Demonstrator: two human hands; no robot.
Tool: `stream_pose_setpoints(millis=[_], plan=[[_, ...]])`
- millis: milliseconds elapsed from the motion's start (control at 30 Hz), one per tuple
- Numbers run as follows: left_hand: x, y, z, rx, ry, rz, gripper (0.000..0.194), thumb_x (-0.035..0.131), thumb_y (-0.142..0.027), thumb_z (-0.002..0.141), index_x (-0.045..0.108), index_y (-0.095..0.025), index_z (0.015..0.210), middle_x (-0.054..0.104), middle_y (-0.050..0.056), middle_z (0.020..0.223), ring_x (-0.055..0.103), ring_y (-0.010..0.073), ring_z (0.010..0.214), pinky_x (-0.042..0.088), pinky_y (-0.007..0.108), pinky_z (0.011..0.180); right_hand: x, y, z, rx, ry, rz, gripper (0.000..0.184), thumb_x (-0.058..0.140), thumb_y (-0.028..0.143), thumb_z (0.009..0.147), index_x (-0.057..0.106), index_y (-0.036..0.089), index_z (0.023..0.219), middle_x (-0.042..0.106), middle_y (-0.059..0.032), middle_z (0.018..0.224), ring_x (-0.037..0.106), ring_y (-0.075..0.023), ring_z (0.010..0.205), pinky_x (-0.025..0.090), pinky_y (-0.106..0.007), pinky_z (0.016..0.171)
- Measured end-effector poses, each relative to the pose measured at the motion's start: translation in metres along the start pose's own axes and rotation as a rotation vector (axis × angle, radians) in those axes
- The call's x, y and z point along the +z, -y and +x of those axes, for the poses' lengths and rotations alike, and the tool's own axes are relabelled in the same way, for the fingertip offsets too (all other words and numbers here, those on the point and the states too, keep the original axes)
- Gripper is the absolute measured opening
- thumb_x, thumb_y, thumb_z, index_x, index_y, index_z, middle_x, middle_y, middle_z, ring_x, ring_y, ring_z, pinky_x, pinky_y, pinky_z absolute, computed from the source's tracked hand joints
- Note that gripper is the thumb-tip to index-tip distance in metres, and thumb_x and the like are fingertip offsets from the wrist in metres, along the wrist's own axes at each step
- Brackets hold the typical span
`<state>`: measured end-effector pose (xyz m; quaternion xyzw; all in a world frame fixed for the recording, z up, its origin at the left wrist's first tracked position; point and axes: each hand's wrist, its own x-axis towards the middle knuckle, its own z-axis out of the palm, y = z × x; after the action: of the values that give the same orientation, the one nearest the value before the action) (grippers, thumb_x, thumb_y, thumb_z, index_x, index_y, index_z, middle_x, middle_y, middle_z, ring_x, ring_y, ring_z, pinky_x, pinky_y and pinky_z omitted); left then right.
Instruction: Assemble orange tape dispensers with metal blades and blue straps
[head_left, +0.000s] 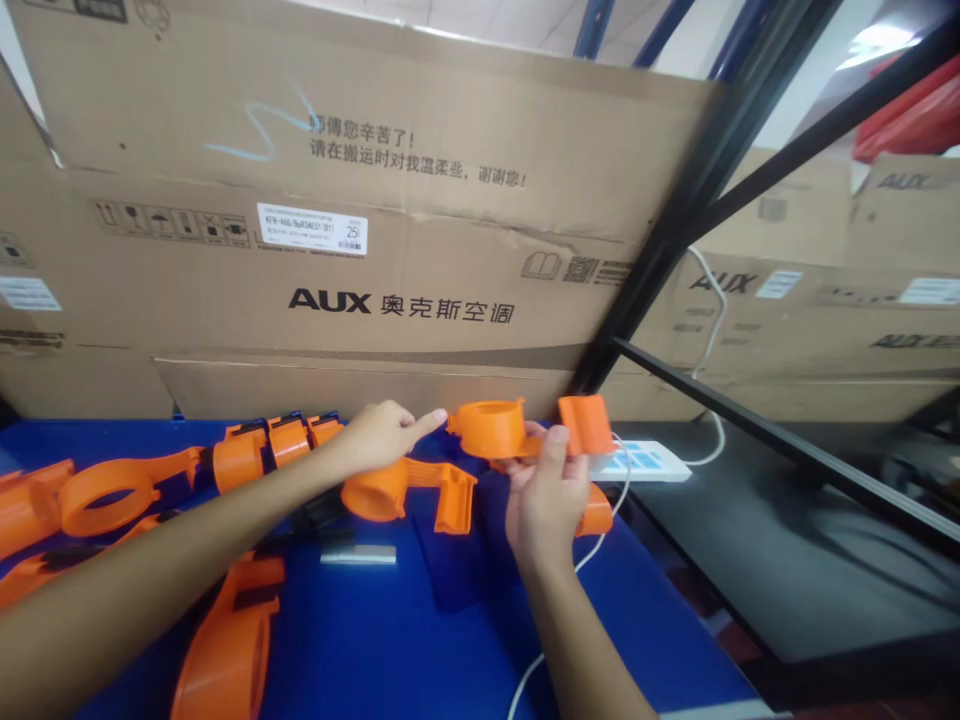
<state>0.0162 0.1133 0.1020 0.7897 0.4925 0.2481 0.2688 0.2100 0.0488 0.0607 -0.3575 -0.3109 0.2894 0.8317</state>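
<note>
The right hand [547, 505] grips an orange ring-shaped part [491, 430] by its arm above a blue tabletop [360, 640], while the left hand [382, 435] extends its thumb to the ring's edge. Just below the left hand sits another orange piece [375, 492], with a silver bar [358, 554] near it; AUX cardboard boxes [420, 230] stand behind, and a white power strip [649, 460] lies at the right.

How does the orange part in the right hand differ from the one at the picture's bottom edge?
The held part is gripped in the right hand; the bottom-edge part has no hand on it. The held part looks smaller here; the bottom-edge part looks larger, and the picture's edge cuts it. Both are orange with a curved band.
</note>
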Motion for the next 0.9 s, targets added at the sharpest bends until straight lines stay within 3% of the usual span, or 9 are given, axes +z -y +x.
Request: stream_pose_setpoints(millis=[133, 233, 400, 533, 633, 800, 900], plan=[[0.018, 0.012, 0.021, -0.042, -0.009, -0.05, 0.065, 0.057, -0.083, 0.076, 0.056, -0.022, 0.052, 0.049, -0.001, 0.047, 0.044, 0.0157, 0.049, 0.026, 0.031, 0.05, -0.003, 0.008, 0.008, -0.046, -0.063, 0.094, 0.037, 0.065, 0.059, 0.09, 0.055, 0.027, 0.106, 0.067, -0.0041, 0.11, 0.07, -0.0214, 0.103, 0.062, -0.04, 0.082], [0.035, 0.02, 0.036, -0.073, -0.049, -0.099, 0.05, 0.076, -0.069, 0.068, 0.06, -0.022, 0.058, 0.053, -0.002, 0.051, 0.048, 0.0161, 0.053, 0.028, 0.03, 0.051, -0.002, 0.009, 0.006, -0.033, -0.028, 0.104, 0.035, 0.062, 0.059, 0.092, 0.054, 0.026, 0.103, 0.067, -0.0051, 0.109, 0.07, -0.0218, 0.101, 0.062, -0.041, 0.082], [0.062, 0.028, 0.051, -0.096, -0.089, -0.13, 0.036, 0.078, -0.05, 0.073, 0.059, -0.022, 0.062, 0.056, -0.002, 0.054, 0.049, 0.0154, 0.053, 0.031, 0.029, 0.05, -0.001, 0.005, 0.001, -0.043, -0.009, 0.086, 0.038, 0.06, 0.061, 0.092, 0.054, 0.026, 0.104, 0.068, -0.0055, 0.107, 0.068, -0.0217, 0.106, 0.059, -0.041, 0.09], [0.072, 0.032, 0.052, -0.083, -0.146, -0.115, 0.023, 0.073, -0.037, 0.076, 0.06, -0.022, 0.066, 0.062, 0.0, 0.063, 0.056, 0.0167, 0.061, 0.035, 0.028, 0.055, 0.0, 0.005, -0.002, -0.022, 0.028, 0.051, 0.038, 0.058, 0.062, 0.092, 0.056, 0.027, 0.106, 0.069, -0.0051, 0.107, 0.069, -0.0216, 0.104, 0.059, -0.039, 0.087], [0.07, 0.033, 0.045, -0.067, -0.161, -0.09, 0.019, 0.068, -0.035, 0.08, 0.061, -0.022, 0.068, 0.065, 0.002, 0.067, 0.06, 0.019, 0.066, 0.037, 0.029, 0.059, 0.002, 0.004, -0.006, -0.006, 0.07, 0.016, 0.037, 0.056, 0.062, 0.093, 0.056, 0.027, 0.104, 0.07, -0.007, 0.11, 0.069, -0.023, 0.104, 0.059, -0.038, 0.081], [0.048, 0.028, 0.029, -0.01, -0.114, -0.073, 0.011, 0.071, -0.034, 0.079, 0.067, -0.023, 0.076, 0.073, 0.005, 0.073, 0.068, 0.0237, 0.073, 0.042, 0.03, 0.065, 0.006, 0.003, -0.013, 0.069, 0.11, 0.034, 0.043, 0.06, 0.064, 0.091, 0.058, 0.023, 0.104, 0.071, -0.0085, 0.104, 0.071, -0.0239, 0.098, 0.057, -0.038, 0.081], [0.033, 0.025, 0.022, 0.008, -0.105, -0.127, 0.019, 0.062, -0.041, 0.089, 0.07, -0.024, 0.088, 0.078, 0.006, 0.088, 0.071, 0.0236, 0.082, 0.048, 0.03, 0.069, 0.006, 0.001, -0.015, 0.129, 0.134, 0.037, 0.049, 0.061, 0.065, 0.09, 0.061, 0.021, 0.111, 0.072, -0.0085, 0.104, 0.07, -0.0244, 0.1, 0.057, -0.038, 0.085]])
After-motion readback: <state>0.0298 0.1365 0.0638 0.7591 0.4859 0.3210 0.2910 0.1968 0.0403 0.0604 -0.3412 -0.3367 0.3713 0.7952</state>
